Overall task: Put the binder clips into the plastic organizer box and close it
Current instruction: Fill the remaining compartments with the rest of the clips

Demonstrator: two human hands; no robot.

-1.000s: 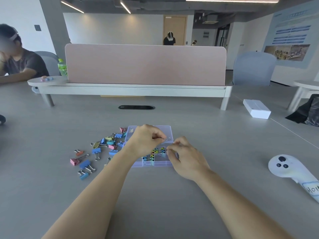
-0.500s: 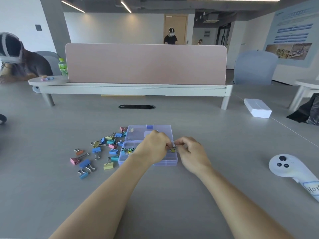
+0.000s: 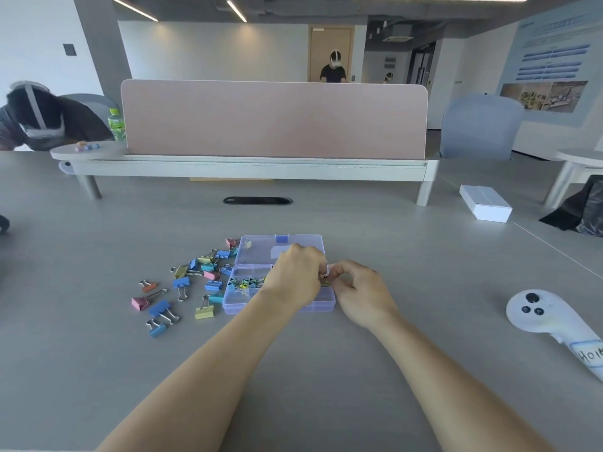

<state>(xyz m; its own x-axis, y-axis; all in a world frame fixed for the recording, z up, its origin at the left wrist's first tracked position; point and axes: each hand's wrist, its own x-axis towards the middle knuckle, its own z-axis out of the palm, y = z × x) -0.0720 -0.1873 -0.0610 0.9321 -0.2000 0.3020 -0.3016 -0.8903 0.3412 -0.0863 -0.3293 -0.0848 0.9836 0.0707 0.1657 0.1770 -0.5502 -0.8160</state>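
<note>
A single wide-angle camera rides on the person's head, facing forward and down over the table, near enough that both forearms enter from 6 o'clock. The left hand and right hand meet mid-frame at the plastic organizer box; the pink divider stands far off at 12 o'clock and the controller lies at 4 o'clock.

A long grey bench runs across the room, a black cable slot set in its middle. Behind it stands a pink divider, a green bottle at its left end. To the right lie a white box and, nearer, a white controller with a handwritten label. A blue-grey chair stands beyond, and two people wear headsets: one bent over at the left, one by the door.
</note>
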